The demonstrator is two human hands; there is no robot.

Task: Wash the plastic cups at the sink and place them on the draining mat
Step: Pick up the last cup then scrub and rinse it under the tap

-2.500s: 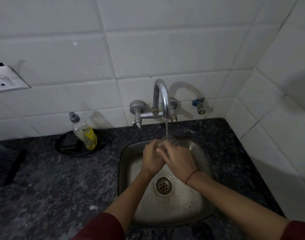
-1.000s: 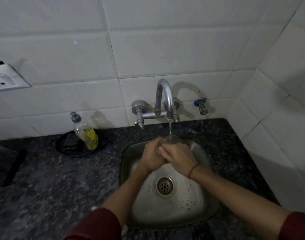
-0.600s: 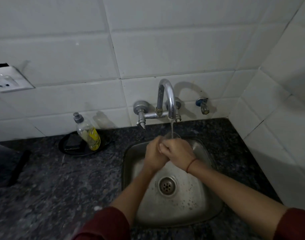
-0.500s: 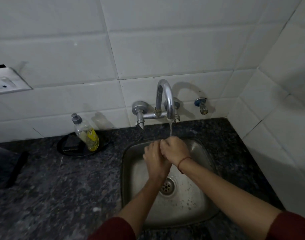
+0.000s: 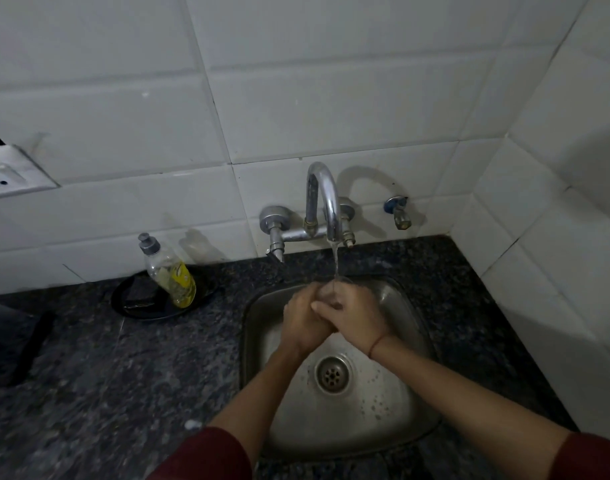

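A clear plastic cup (image 5: pixel 341 280) is almost hidden between my hands over the steel sink (image 5: pixel 400 420); only a sliver of its rim shows under the running water from the chrome tap (image 5: pixel 326 199). My left hand (image 5: pixel 305 318) and my right hand (image 5: pixel 353 311) are pressed together around the cup, fingers curled over it. Water falls onto the cup and fingers. The draining mat is not in view.
A dish soap bottle (image 5: pixel 170 271) stands on a black plate (image 5: pixel 130 301) left of the sink. A dark object (image 5: pixel 16 344) lies at the counter's far left. The tiled wall closes in on the right, and a small valve (image 5: pixel 398 214) sits beside the tap.
My hands have stayed clasped around the cup under the stream, shifting slightly as they rub it. The view has wobbled a little.
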